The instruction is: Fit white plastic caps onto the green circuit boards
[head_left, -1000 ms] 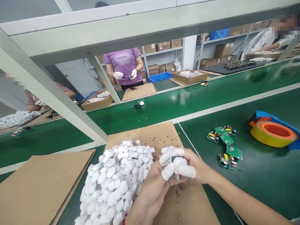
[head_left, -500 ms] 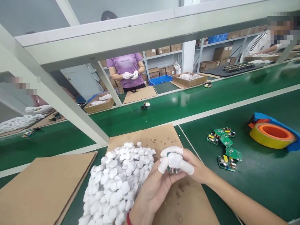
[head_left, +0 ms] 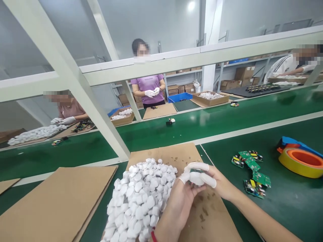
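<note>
My left hand (head_left: 182,198), with white finger covers and a red band at the wrist, is closed around a small circuit board with a white piece (head_left: 196,178) on it. From the right, my right hand (head_left: 214,178) pinches the same board; fingers hide most of it. Both hands are above a brown cardboard sheet (head_left: 204,215). Left of them lies a large heap of white pieces (head_left: 141,198). Several green circuit boards (head_left: 252,164) with yellow and black parts lie on the green table to the right.
An orange and yellow tape roll (head_left: 300,163) sits at the right. A metal frame post (head_left: 101,117) slants down at the left, near stacked cardboard (head_left: 55,201). Beyond the green belt (head_left: 207,122), people with gloved hands work beside boxes (head_left: 212,99).
The view has tilted up and shifted left, so the scene sits lower and further right. My hands remain together on the board. Small items on the belt look nearly unmoved.
</note>
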